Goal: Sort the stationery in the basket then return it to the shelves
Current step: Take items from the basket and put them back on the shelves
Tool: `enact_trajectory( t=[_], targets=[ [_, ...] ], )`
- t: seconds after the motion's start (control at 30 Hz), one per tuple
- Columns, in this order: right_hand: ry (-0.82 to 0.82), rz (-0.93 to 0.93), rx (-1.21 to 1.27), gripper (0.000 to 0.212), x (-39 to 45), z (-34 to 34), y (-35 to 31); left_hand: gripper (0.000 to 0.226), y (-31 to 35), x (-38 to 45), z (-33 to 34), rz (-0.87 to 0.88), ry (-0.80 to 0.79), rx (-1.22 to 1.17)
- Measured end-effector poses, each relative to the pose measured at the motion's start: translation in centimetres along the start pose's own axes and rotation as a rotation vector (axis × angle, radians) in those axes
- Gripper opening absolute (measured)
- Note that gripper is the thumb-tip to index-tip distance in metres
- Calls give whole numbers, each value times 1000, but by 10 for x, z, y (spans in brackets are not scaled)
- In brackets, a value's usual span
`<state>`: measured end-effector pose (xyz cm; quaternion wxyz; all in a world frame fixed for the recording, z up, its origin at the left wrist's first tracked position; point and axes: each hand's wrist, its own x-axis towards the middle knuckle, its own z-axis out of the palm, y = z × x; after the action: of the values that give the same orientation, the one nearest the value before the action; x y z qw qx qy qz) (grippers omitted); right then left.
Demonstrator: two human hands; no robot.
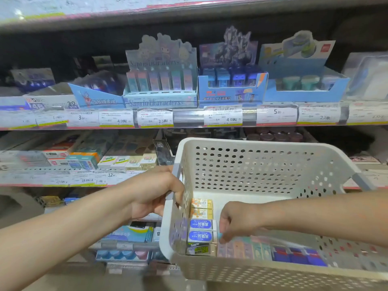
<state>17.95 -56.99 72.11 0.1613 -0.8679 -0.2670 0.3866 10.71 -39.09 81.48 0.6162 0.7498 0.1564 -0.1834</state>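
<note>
left hand (155,194) holds basket (247,143) | right-hand grip (235,223) pinches light-blue item (220,235) (inside)

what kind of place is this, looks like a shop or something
Most likely a stationery shop aisle. Paper price labels line the shelf edge, a pale blue cardboard display box holds boxed erasers, and the left hand holds a white perforated plastic basket of small stationery.

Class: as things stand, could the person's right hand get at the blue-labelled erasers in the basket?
Probably yes: the right hand is already inside the open-topped basket, right beside the blue-labelled erasers, with nothing between them.
</note>
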Motion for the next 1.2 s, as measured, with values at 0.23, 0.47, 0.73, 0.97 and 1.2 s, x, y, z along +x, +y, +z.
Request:
enact_trajectory(
  t=[0.23, 0.47, 0.73, 0.97, 1.2],
  targets=[
    [-5, 75, -16, 32, 12, 12, -38, 45, -13, -7, -41, 19, -66, 29],
    [-70, 138, -152, 48, 12, 8, -69, 54, -20, -14, -64, 3, -102, 37],
    [18, -48, 5, 9, -19, -60, -105, 56, -18, -12, -83, 16, -72, 38],
    [388, -397, 91, 6, -44, -142, -124, 77, -17, -9, -102, -8, 23, -11],
    [888, -625, -34, 9, -33, -203, -114, 63, -6, -9, -112, 18, 62, -31]
  ],
)
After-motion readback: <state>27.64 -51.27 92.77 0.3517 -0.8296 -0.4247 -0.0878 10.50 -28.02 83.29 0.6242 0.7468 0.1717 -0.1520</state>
